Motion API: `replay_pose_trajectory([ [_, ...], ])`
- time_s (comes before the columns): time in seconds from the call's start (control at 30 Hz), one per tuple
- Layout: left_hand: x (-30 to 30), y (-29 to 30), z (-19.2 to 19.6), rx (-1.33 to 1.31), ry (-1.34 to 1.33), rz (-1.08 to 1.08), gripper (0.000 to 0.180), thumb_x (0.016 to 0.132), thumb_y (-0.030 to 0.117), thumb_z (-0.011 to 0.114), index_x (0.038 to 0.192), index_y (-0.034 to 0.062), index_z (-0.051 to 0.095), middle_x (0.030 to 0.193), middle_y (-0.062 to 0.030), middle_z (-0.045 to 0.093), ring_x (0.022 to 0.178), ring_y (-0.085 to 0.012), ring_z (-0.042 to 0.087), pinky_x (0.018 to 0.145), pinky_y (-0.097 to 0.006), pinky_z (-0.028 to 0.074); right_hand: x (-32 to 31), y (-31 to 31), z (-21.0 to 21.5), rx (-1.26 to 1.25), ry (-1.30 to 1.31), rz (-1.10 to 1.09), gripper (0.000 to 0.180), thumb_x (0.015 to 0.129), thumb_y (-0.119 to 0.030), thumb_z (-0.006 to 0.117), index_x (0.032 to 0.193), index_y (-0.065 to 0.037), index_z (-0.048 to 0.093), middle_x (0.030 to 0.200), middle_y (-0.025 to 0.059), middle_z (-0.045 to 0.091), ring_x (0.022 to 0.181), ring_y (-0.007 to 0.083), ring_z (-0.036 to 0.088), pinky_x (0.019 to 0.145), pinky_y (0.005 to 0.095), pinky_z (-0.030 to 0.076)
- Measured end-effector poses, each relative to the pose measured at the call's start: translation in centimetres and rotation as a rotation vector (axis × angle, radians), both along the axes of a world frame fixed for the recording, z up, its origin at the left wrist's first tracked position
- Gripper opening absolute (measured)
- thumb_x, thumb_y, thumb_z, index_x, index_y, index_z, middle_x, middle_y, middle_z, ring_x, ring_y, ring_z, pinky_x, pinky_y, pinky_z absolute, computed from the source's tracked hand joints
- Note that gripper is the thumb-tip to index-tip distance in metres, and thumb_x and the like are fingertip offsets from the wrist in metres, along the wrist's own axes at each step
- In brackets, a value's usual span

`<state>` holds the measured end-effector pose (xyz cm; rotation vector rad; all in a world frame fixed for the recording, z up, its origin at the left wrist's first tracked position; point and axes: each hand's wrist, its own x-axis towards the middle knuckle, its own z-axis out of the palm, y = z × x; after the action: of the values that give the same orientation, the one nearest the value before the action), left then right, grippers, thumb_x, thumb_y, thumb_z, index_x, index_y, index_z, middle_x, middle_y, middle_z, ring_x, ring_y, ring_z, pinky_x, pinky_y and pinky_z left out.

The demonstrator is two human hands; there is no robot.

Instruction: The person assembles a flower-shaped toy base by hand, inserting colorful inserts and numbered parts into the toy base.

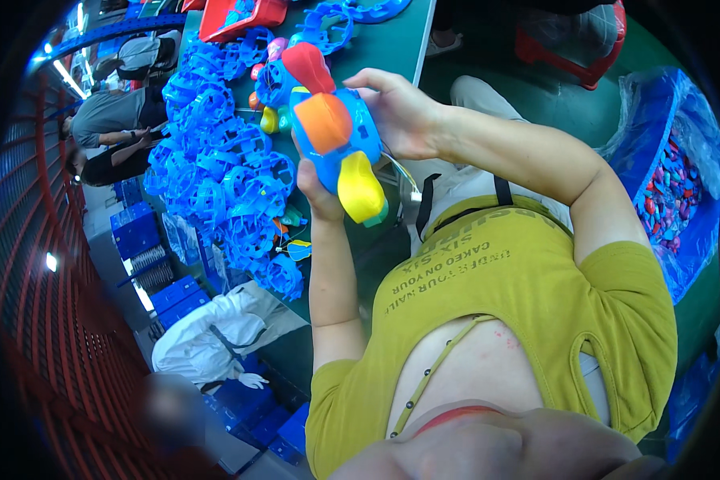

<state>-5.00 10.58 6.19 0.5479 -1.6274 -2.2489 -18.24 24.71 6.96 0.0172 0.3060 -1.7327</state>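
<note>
Both of my hands hold a blue plastic toy shell (365, 128) fitted with bulging red (308, 67), orange (324, 124) and yellow (361, 188) pieces. My left hand (318, 192) grips its lower left side, thumb against the shell and the other fingers hidden behind it. On the opposite side, my right hand (398, 114) curves round the edge, with the thumb raised near the red piece. Thin wires ending in a small white connector (415, 196) hang from the toy beside my right wrist. A heap of similar blue shells (216, 160) lies just left of the toy.
The heap covers much of the green table (404, 48). A red bin (244, 18) stands at its far end. To my right is a blue plastic-lined box (670, 192) of small colourful parts. A person in white (208, 332) is at lower left; others stand farther off.
</note>
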Motion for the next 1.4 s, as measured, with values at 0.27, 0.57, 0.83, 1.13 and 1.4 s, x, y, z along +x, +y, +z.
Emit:
replay_pose_trajectory([
  [0.27,-1.5,0.1,3.7,-0.278,-0.085,-0.094,0.079,0.092,0.063,0.045,0.148,0.0076,0.039,0.137,-0.0128,0.056,0.119,-0.0261,0.06,0.1,-0.042,0.049,-1.2,-0.1,-3.3,-0.471,0.22,0.009,0.076,0.092,-0.03,0.068,0.155,-0.019,0.026,0.145,0.0099,0.049,0.136,0.0273,0.049,0.106,0.062,0.042],
  [0.57,-0.3,0.5,1.0,-0.175,0.005,-0.046,0.083,0.09,0.067,0.044,0.147,0.006,0.041,0.137,-0.013,0.055,0.121,-0.0293,0.058,0.1,-0.043,0.049,0.8,-0.6,-2.7,-0.037,0.56,-0.079,0.1,0.082,-0.034,0.082,0.156,-0.011,0.018,0.138,0.0151,0.05,0.126,0.0275,0.055,0.094,0.0501,0.053],
  [0.83,0.5,0.9,0.2,-0.085,0.03,0.033,0.083,0.089,0.066,0.043,0.145,0.0055,0.043,0.132,-0.0127,0.058,0.117,-0.0285,0.061,0.097,-0.042,0.051,-0.2,0.2,-1.3,0.016,0.723,0.077,0.11,0.077,-0.048,0.084,0.155,-0.01,0.017,0.138,0.0193,0.05,0.127,0.0311,0.056,0.099,0.0483,0.052],
  [1.13,0.2,3.2,1.7,-0.328,-0.002,-0.025,0.085,0.089,0.069,0.039,0.147,0.0068,0.04,0.132,-0.0126,0.056,0.115,-0.0279,0.061,0.096,-0.042,0.051,-1.5,1.1,-1.4,-0.033,0.804,0.202,0.112,0.078,-0.046,0.083,0.157,-0.012,0.011,0.139,0.017,0.049,0.131,0.0291,0.053,0.1,0.0491,0.051],
  [1.4,0.8,2.9,0.7,-0.354,0.122,-0.145,0.099,0.089,0.071,0.047,0.16,0.0146,0.008,0.147,-0.0177,0.04,0.132,-0.0319,0.049,0.106,-0.047,0.046,-1.5,0.4,-3.4,-0.09,1.071,0.096,0.103,0.083,-0.051,0.078,0.155,-0.008,0.017,0.138,0.014,0.047,0.132,0.0242,0.048,0.11,0.0365,0.039],
])
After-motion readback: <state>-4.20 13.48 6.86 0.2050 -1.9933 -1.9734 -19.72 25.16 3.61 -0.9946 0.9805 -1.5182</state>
